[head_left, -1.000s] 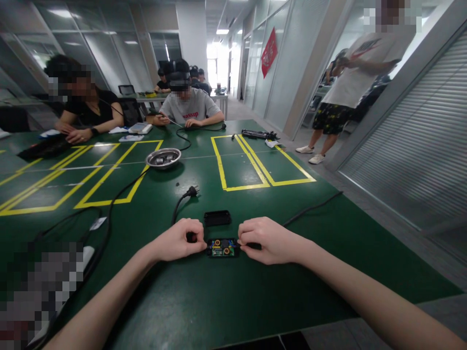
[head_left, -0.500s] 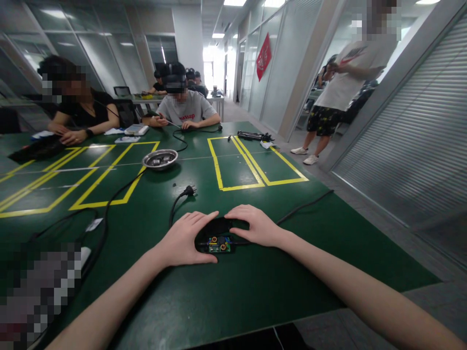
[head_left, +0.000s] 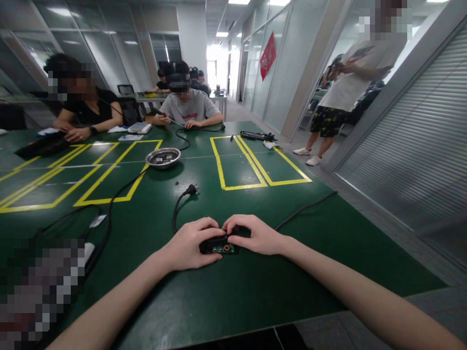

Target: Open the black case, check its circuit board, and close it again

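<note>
A small green circuit board [head_left: 228,249] with a copper coil sits in a black housing on the table in front of me. A dark cover [head_left: 216,240] lies tilted over its far part and hides much of the board. My left hand [head_left: 191,244] curves around the left end, fingers on the cover, thumb along the near side of the housing. My right hand [head_left: 255,235] pinches the cover's right end between thumb and fingers. Behind my left hand, a black cord ends in a power plug [head_left: 191,189]. Another black cord [head_left: 306,210] runs off to the right from behind my right hand.
A metal bowl [head_left: 163,158] holding small metal parts stands farther back on the green table [head_left: 175,306]. Yellow tape [head_left: 244,186] marks rectangles. A folded tripod [head_left: 258,135] lies at the far edge. Two people sit across; another stands at right.
Both hands have closed in on the housing. The dark cover has come down toward the near side and now hides more of the circuit board. The view has shifted slightly.
</note>
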Tool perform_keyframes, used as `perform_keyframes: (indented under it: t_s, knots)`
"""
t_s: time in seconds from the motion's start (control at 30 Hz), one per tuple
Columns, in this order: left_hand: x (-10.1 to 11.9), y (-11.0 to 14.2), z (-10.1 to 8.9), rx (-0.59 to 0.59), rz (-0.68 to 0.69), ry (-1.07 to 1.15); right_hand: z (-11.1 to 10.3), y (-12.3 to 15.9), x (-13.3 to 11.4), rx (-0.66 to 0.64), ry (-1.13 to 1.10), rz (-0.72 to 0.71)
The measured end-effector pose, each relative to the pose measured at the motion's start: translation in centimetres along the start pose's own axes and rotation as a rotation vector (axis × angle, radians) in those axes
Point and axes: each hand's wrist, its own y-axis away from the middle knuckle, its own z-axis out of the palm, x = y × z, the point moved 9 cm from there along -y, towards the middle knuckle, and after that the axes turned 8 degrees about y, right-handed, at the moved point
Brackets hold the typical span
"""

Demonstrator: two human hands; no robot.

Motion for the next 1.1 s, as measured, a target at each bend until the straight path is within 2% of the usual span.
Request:
perform_keyframes:
  t_s: [0.2,0.37,0.6,0.73,1.1]
  knots:
    - [0.2,0.1,-0.3,0.054,0.021,0.027,-0.4,0.4,-1.0,0.059,0.016,-0.12]
    - [0.4,0.0,-0.3,0.053,0.042,-0.023,0.1,0.5,-2.0,0.01,0.094,-0.208]
    - [0.5,0.2,-0.4,0.055,0.054,-0.043,0.1,0.7,-2.6,0.077,0.128,-0.282]
    - [0.2,0.2,-0.5,0.063,0.028,-0.055,-0.2,0.8,-2.7,0.11,0.13,-0.279]
    - [0.2,0.1,-0.4,0.065,0.017,-0.049,0.7,0.5,-2.6,0.015,0.21,-0.232]
